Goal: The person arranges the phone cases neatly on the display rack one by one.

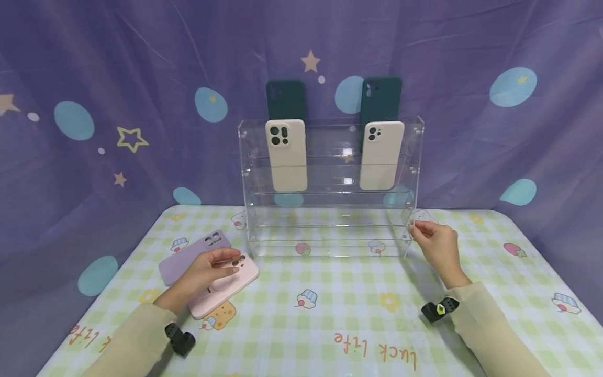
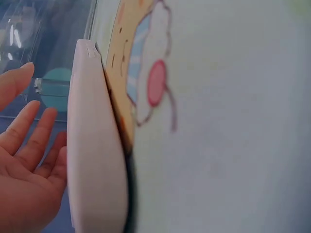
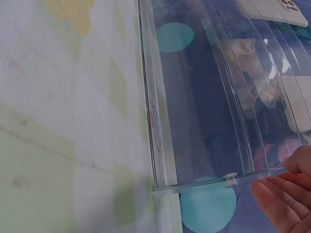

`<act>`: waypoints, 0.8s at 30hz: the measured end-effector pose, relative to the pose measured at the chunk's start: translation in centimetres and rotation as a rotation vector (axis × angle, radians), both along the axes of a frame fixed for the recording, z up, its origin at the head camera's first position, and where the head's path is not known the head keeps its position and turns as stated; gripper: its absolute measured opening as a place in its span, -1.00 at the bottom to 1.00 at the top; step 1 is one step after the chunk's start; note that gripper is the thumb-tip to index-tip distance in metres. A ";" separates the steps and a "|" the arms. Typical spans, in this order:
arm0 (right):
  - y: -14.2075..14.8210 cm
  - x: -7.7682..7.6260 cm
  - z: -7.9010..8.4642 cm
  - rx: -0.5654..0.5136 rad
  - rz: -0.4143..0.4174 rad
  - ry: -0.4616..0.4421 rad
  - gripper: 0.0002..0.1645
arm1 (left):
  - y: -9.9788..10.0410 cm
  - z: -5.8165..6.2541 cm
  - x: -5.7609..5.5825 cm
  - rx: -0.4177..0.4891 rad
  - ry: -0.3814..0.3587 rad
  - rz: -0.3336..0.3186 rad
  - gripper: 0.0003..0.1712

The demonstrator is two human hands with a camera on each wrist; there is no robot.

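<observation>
My left hand (image 1: 207, 272) is over a pink phone case (image 1: 247, 272) lying on the table, its fingers loosely extended above the case's camera end. In the left wrist view the pink case (image 2: 97, 145) shows edge-on beside those fingers. A lilac phone case (image 1: 176, 262) lies just behind it. With thumb and fingertips, my right hand (image 1: 438, 248) pinches the right side panel of a clear acrylic display rack (image 1: 330, 251). The right wrist view shows the thumb and fingers (image 3: 279, 199) on either side of that panel's edge.
Two white phone cases (image 1: 288, 173) (image 1: 379, 167) lean on the rack's upper tiers. Behind them two dark green cases (image 1: 286, 99) (image 1: 382, 99) stand higher. A checked cloth (image 1: 348, 314) covers the table, and a purple curtain (image 1: 141, 63) hangs behind the rack.
</observation>
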State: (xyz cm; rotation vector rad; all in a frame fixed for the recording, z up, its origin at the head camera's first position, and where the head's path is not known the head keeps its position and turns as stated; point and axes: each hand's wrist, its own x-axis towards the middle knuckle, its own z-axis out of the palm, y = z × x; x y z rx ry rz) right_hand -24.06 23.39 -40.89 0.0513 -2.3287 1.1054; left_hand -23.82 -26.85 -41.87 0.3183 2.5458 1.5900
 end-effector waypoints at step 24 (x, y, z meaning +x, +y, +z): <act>-0.2 0.1 0.1 -0.001 -0.007 0.014 -0.74 | -1.6 -1.3 -0.5 -0.307 0.094 -0.170 -0.02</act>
